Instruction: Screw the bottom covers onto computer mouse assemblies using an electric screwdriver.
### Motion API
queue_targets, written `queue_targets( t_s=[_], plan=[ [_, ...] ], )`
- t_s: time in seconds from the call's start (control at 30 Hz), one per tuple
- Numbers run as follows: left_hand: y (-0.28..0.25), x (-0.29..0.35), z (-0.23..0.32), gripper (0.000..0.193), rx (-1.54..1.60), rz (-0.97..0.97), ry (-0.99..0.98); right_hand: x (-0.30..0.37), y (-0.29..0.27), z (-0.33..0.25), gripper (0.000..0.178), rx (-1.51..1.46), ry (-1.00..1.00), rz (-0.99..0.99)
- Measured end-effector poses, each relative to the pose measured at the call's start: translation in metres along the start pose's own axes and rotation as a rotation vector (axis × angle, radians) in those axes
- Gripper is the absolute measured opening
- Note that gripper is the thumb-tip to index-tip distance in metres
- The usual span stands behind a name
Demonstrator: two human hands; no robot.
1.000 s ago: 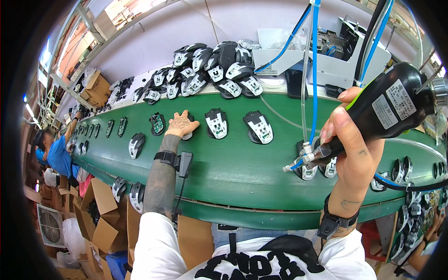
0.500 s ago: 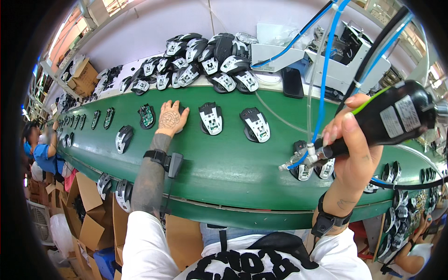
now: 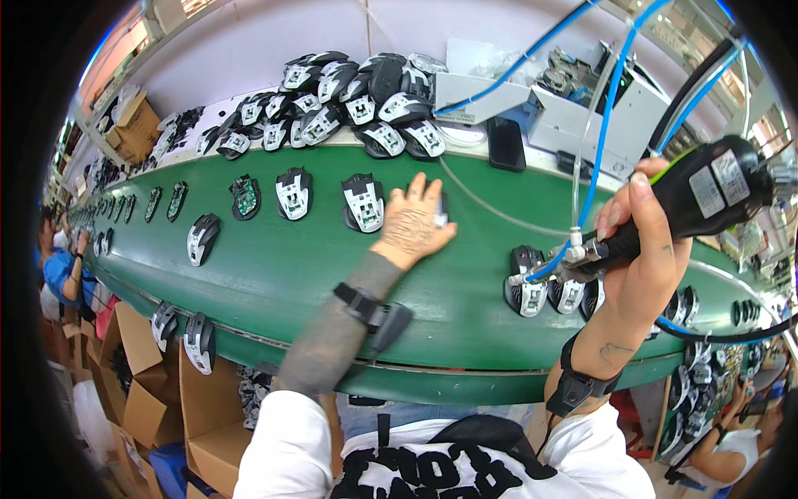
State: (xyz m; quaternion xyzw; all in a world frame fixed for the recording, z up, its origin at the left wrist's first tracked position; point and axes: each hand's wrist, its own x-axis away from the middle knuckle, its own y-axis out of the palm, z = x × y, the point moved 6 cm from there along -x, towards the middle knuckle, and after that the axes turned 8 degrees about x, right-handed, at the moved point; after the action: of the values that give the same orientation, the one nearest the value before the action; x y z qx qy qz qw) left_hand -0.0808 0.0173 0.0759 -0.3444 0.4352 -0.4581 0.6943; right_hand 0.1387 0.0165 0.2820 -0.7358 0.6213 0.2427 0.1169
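Note:
My left hand [image 3: 416,223] lies palm down with its fingers spread over a half-assembled computer mouse, mostly hidden beneath it; only a pale edge shows. To its left are an uncovered grey-and-black mouse [image 3: 363,203] and a similar one [image 3: 293,194]. In my right hand [image 3: 652,241] is a black powered screwdriver [image 3: 706,191] with a green stripe, gripped near its front end. Its metal fitting, joined to blue and clear tubes, points left. The tip overlaps an open mouse [image 3: 525,291] in view; whether they touch I cannot tell.
The green conveyor belt [image 3: 399,312] carries more mice and circuit boards [image 3: 245,197]. A heap of mice [image 3: 320,100] sits on the back ledge, beside a phone [image 3: 505,144] and a white machine [image 3: 573,133]. Hoses hang at right. Cardboard boxes [image 3: 220,416] stand front left; other people work at both sides.
My left hand has moved right, from one mouse to another, uncovering the first. The right hand still grips the screwdriver in nearly the same place. The view has shifted slightly.

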Motion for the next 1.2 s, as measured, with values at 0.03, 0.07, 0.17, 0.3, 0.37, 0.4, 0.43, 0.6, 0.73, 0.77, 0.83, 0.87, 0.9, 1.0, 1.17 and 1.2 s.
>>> queue_targets(
  t_s=[0.03, 0.07, 0.17, 0.3, 0.37, 0.4, 0.43, 0.6, 0.73, 0.77, 0.83, 0.87, 0.9, 1.0, 1.17, 1.2],
  plan=[
    [-0.009, 0.005, -0.016, 0.072, 0.071, -0.01, 0.091, 0.001, 0.003, -0.003, 0.024, 0.051, -0.004, -0.002],
    [-0.017, 0.009, -0.033, 0.07, 0.109, -0.077, 0.063, 0.001, 0.005, -0.005, 0.025, 0.041, -0.01, -0.016],
    [-0.035, 0.014, -0.069, 0.071, 0.109, -0.305, 0.027, 0.004, 0.008, -0.005, 0.025, 0.041, 0.002, -0.048],
    [-0.033, 0.011, -0.053, 0.073, 0.045, -0.423, -0.032, 0.005, 0.005, -0.001, 0.023, 0.051, 0.021, -0.073],
    [-0.029, 0.011, -0.044, 0.072, -0.057, -0.436, -0.147, 0.004, 0.003, 0.0, 0.023, 0.065, 0.007, -0.078],
    [-0.027, 0.013, -0.043, 0.073, -0.071, -0.458, -0.185, 0.005, 0.004, 0.0, 0.023, 0.071, 0.007, -0.073],
    [-0.022, 0.016, -0.045, 0.073, -0.069, -0.461, -0.184, 0.005, 0.004, -0.002, 0.024, 0.077, 0.007, -0.069],
    [-0.023, 0.017, -0.045, 0.069, -0.007, -0.231, -0.093, 0.005, 0.012, -0.004, 0.025, 0.044, 0.021, -0.1],
    [-0.024, 0.018, -0.043, 0.069, -0.049, -0.338, -0.076, 0.005, 0.017, 0.009, 0.025, -0.052, -0.001, -0.084],
    [-0.023, 0.019, -0.041, 0.069, -0.061, -0.423, -0.08, 0.004, 0.017, 0.01, 0.025, -0.111, -0.01, -0.071],
    [-0.035, 0.021, -0.028, 0.063, -0.081, -0.381, -0.027, 0.004, 0.015, 0.009, 0.023, -0.107, -0.024, -0.059],
    [-0.038, 0.022, -0.027, 0.06, 0.398, -0.365, -0.209, 0.005, 0.01, 0.008, 0.023, -0.169, -0.048, -0.048],
    [-0.038, 0.024, -0.022, 0.057, 0.881, -0.336, -0.38, 0.005, 0.006, 0.005, 0.023, -0.225, -0.076, -0.033],
    [-0.028, 0.042, -0.005, 0.043, 2.142, -0.152, -0.561, 0.007, 0.002, -0.001, 0.032, -0.454, -0.182, -0.119],
    [-0.009, 0.056, 0.026, 0.049, 2.397, -0.159, -0.609, 0.01, -0.002, -0.014, 0.044, -0.507, -0.275, -0.164],
    [-0.008, 0.057, 0.029, 0.052, 2.373, -0.166, -0.56, 0.01, 0.0, -0.014, 0.043, -0.483, -0.296, -0.144]
  ],
)
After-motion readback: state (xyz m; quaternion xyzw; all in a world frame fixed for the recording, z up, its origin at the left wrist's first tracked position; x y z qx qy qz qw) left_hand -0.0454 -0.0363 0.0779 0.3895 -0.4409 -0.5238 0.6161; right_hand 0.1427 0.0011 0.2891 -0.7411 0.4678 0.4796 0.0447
